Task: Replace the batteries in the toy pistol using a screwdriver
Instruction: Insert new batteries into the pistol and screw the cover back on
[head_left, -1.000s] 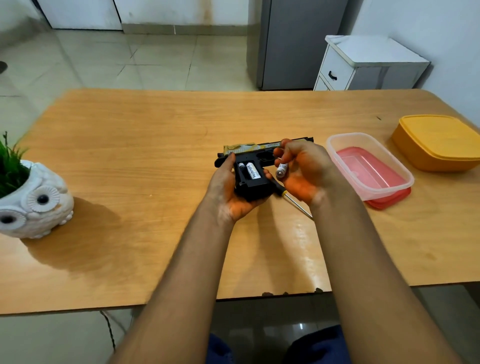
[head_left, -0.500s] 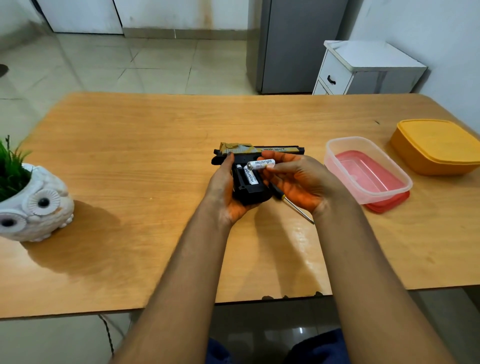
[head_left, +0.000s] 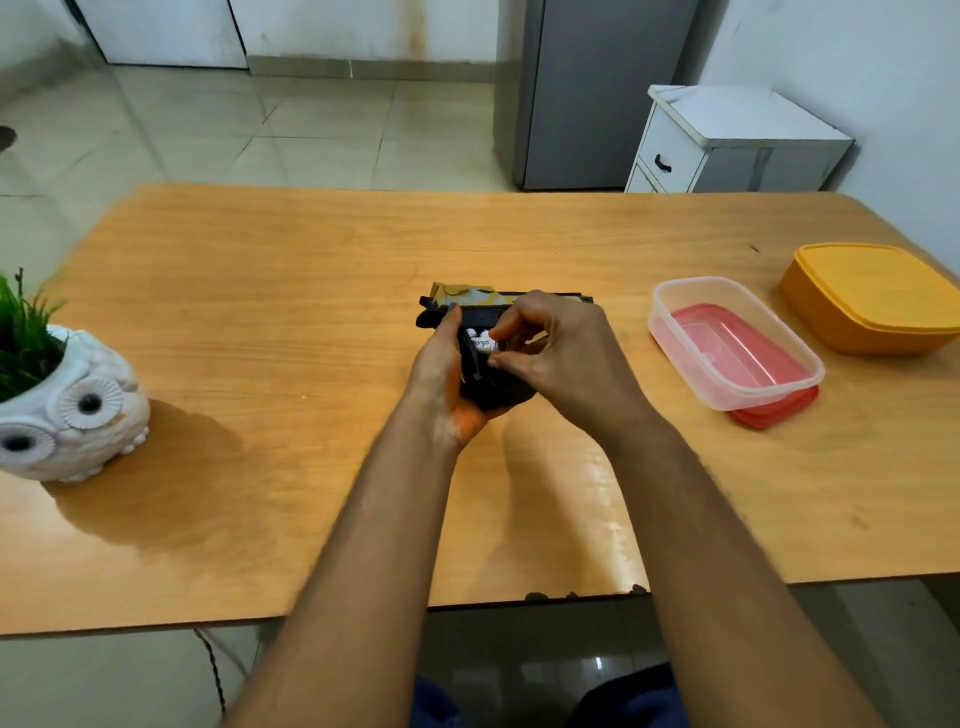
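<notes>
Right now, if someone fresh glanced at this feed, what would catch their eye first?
Mid-table, the left hand cradles the black toy pistol while the right hand pinches a white battery at its open grip compartment. Next come the white owl planter at the table's left edge and, on the right, a clear container on a red lid beside an orange lidded box.

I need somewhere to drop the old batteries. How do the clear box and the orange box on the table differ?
The clear box is open on top, while the orange box has its lid on. The clear box is see-through and stands on a red lid; the orange box is opaque, so its contents are hidden. The clear box sits nearer the right hand; the orange box is further right. Both are rounded rectangular plastic boxes on the table.
</notes>
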